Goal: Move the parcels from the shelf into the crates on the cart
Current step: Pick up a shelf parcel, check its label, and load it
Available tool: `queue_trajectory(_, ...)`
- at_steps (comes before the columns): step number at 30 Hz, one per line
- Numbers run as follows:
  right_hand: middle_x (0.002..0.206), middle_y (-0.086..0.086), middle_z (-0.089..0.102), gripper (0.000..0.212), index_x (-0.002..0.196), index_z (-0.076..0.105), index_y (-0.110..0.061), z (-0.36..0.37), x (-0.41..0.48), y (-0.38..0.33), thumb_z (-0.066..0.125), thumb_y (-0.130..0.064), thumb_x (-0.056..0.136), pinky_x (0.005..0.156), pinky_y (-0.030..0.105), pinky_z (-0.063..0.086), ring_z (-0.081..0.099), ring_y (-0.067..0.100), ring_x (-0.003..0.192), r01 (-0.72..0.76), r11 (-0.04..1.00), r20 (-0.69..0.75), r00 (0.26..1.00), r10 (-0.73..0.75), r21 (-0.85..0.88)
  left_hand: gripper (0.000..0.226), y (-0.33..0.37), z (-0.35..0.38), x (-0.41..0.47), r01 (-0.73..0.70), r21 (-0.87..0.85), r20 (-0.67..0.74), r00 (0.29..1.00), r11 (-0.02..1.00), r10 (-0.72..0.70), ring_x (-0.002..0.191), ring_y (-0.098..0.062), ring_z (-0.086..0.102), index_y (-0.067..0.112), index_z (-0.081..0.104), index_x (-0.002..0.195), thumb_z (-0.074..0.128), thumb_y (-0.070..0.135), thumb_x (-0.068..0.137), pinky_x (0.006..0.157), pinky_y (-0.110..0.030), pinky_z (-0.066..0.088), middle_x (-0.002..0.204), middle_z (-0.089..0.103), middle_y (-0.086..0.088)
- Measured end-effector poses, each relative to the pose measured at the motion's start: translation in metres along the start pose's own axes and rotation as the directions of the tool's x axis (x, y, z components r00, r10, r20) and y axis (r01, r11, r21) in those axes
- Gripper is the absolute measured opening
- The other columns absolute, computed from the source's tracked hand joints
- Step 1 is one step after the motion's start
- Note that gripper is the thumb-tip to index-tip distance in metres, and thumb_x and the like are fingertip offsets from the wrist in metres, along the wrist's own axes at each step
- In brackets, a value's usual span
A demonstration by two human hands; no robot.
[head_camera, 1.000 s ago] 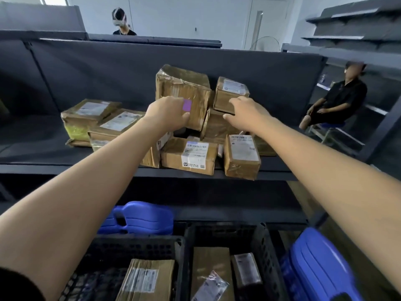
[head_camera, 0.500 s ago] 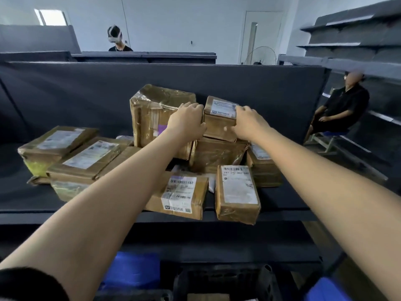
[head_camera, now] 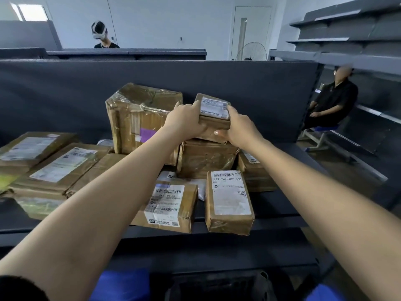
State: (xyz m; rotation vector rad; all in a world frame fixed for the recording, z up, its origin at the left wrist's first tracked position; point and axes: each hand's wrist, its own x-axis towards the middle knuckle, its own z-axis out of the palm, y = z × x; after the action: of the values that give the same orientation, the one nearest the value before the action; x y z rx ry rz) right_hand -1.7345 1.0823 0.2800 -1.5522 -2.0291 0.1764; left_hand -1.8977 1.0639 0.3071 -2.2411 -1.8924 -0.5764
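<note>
A: Small parcel (head_camera: 213, 114), white label up, top of the heap at the back of the shelf (head_camera: 282, 205), and you've got it sandwiched.

B: Sandwiched is right. Your left hand (head_camera: 184, 121) is wrapped round its left end, and your right hand (head_camera: 240, 127) is on the right end with the thumb across the near face. Both are clamped on it, nothing loose.

A: Why two hands for such a little one?

B: My guess is that you're at full stretch, and a squeeze from both ends keeps it level on the way out (one hand at that reach could tip it).

A: Is it off the flat-topped box (head_camera: 206, 158) beneath?

B: Can't tell, the edges run too close together. It sits just beside the big taped box (head_camera: 138, 118), and your left knuckles are right against that one.

A: So you'd want to come up before coming back.

B: I'd say so. The labelled parcels (head_camera: 230, 200) at the shelf's front lip lie under your arms, and the dark crate (head_camera: 217, 285) only just shows, low and near you.
</note>
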Motion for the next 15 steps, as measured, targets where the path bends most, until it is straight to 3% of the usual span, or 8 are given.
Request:
queue_trajectory(4, 0.128, 0.010, 0.060, 0.087, 0.153, 0.017, -0.016, -0.006, -0.017, -0.005, 0.071, -0.030, 0.086, 0.096, 0.037, 0.048, 0.058, 0.027, 0.115, 0.022, 0.997, -0.059, 0.998, -0.018, 0.069, 0.054, -0.001, -0.007, -0.017, -0.078, -0.146, -0.079, 0.995, 0.986, 0.067, 0.108, -0.034, 0.057, 0.012, 0.044, 0.133, 0.058, 0.025, 0.083, 0.080, -0.037, 0.046, 0.115, 0.064, -0.011)
queue_trajectory(10, 0.124, 0.007, 0.063, 0.089, 0.154, 0.017, -0.018, -0.019, -0.071, -0.017, 0.073, -0.025, 0.085, 0.088, 0.030, 0.048, 0.063, 0.022, 0.106, 0.170, 0.982, -0.225, 0.963, -0.148, 0.080, 0.069, 0.008, -0.021, -0.079, -0.109, -0.399, -0.217, 0.976, 0.911, 0.022, 0.113, -0.016, 0.057, 0.018, 0.030, 0.149, 0.061, 0.024, 0.088, 0.083, -0.020, 0.041, 0.135, 0.056, 0.002)
queue_trajectory(13, 0.131, 0.007, 0.060, 0.089, 0.154, 0.016, -0.017, -0.020, -0.108, -0.021, 0.072, -0.023, 0.085, 0.084, 0.017, 0.044, 0.063, 0.017, 0.105, 0.245, 0.967, -0.280, 0.935, -0.217, 0.069, 0.066, 0.013, -0.025, -0.121, -0.118, -0.663, -0.264, 0.961, 0.739, -0.083, 0.092, 0.019, 0.055, 0.022, 0.034, 0.147, 0.063, 0.033, 0.089, 0.077, 0.000, 0.043, 0.122, 0.055, 0.027)
queue_trajectory(14, 0.130, 0.007, 0.060, 0.089, 0.154, 0.017, -0.017, -0.020, -0.121, -0.023, 0.073, -0.023, 0.085, 0.079, 0.010, 0.040, 0.062, 0.014, 0.102, 0.267, 0.963, -0.303, 0.922, -0.241, 0.046, 0.064, 0.013, -0.025, -0.134, -0.110, -0.766, -0.253, 0.957, 0.633, -0.140, 0.099, 0.021, 0.053, 0.022, 0.037, 0.145, 0.062, 0.039, 0.089, 0.085, -0.003, 0.045, 0.124, 0.054, 0.027)
queue_trajectory(15, 0.127, 0.007, 0.061, 0.089, 0.154, 0.019, -0.016, -0.018, -0.135, -0.025, 0.073, -0.023, 0.084, 0.077, 0.007, 0.038, 0.061, 0.012, 0.100, 0.285, 0.958, -0.322, 0.910, -0.262, 0.026, 0.064, 0.012, -0.025, -0.146, -0.083, -0.855, -0.214, 0.956, 0.512, -0.203, 0.109, 0.014, 0.054, 0.021, 0.042, 0.143, 0.061, 0.045, 0.087, 0.095, -0.014, 0.048, 0.129, 0.056, 0.020)
